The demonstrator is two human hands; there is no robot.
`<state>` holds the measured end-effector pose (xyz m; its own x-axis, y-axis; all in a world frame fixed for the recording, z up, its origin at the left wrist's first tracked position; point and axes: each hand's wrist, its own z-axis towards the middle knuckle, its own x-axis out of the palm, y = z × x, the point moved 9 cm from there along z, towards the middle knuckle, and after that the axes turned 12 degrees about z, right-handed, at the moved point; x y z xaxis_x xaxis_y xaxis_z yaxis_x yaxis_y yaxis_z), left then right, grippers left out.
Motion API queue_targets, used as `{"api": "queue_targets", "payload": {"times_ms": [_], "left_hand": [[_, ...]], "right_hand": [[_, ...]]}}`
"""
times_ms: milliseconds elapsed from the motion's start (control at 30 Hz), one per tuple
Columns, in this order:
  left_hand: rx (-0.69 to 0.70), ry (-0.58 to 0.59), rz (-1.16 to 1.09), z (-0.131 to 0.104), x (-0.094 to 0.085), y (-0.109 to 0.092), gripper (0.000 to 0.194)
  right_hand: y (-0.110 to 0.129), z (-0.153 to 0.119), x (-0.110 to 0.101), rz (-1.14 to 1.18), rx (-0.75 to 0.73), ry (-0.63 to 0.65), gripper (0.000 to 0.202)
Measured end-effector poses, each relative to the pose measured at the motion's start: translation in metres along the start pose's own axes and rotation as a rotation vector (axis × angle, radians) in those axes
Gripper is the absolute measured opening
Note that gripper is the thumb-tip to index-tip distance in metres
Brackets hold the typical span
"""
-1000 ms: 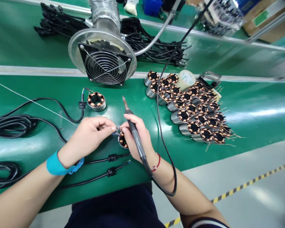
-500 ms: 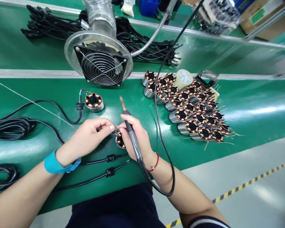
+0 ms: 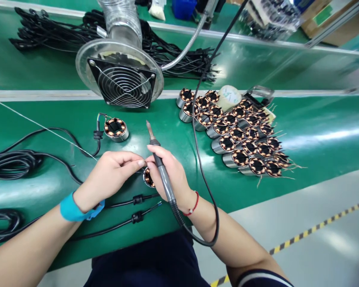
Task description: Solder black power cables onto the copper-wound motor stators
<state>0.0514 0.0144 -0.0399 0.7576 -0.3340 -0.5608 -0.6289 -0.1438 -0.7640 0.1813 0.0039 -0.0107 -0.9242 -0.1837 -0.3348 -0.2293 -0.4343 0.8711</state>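
Observation:
My right hand (image 3: 170, 175) holds a soldering iron (image 3: 164, 175), its tip pointing up and away from me. Thumb and finger of that hand also pinch near a thin wire. My left hand (image 3: 116, 171) is closed in a pinch on a thin wire, its fingertips nearly meeting those of my right hand. Just below the fingertips sits a copper-wound stator (image 3: 148, 177), partly hidden by my right hand. Another stator (image 3: 116, 129), joined to a black cable by coloured wires, stands farther back to the left.
Many stators (image 3: 237, 135) stand grouped at the right. A round fan extractor (image 3: 125, 85) hangs at the back. Coiled black cables (image 3: 14, 163) lie left, and two cable ends with black grommets (image 3: 137, 217) lie near the front edge. Cable bundles (image 3: 54, 32) lie behind.
Both hands keep their pinch near the stator, with little movement between them. The whole view has shifted slightly, so the extractor and stators appear a little farther left.

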Motion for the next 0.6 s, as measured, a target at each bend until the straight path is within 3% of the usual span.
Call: {"api": "queue_targets", "payload": {"times_ms": [167, 267, 367, 467, 533, 600], "left_hand": [[-0.049, 0.084, -0.087, 0.001, -0.003, 0.004, 0.033], [-0.127, 0.163, -0.215, -0.001, -0.001, 0.012, 0.032], [-0.116, 0.306, -0.287, -0.004, 0.011, 0.011, 0.028], [-0.041, 0.440, -0.216, -0.009, 0.028, 0.004, 0.030], [0.012, 0.400, -0.147, -0.008, 0.028, -0.001, 0.030], [0.065, 0.267, -0.053, -0.003, 0.017, -0.004, 0.030]], "right_hand": [[0.012, -0.001, 0.004, -0.079, -0.105, 0.097, 0.049], [0.015, -0.004, 0.008, -0.148, -0.152, 0.141, 0.046], [0.016, -0.005, 0.006, -0.178, -0.166, 0.081, 0.038], [0.016, -0.004, 0.003, -0.168, -0.154, 0.034, 0.035], [0.014, -0.002, 0.000, -0.149, -0.128, 0.021, 0.036], [0.012, 0.001, -0.004, -0.133, -0.103, 0.008, 0.037]]}}
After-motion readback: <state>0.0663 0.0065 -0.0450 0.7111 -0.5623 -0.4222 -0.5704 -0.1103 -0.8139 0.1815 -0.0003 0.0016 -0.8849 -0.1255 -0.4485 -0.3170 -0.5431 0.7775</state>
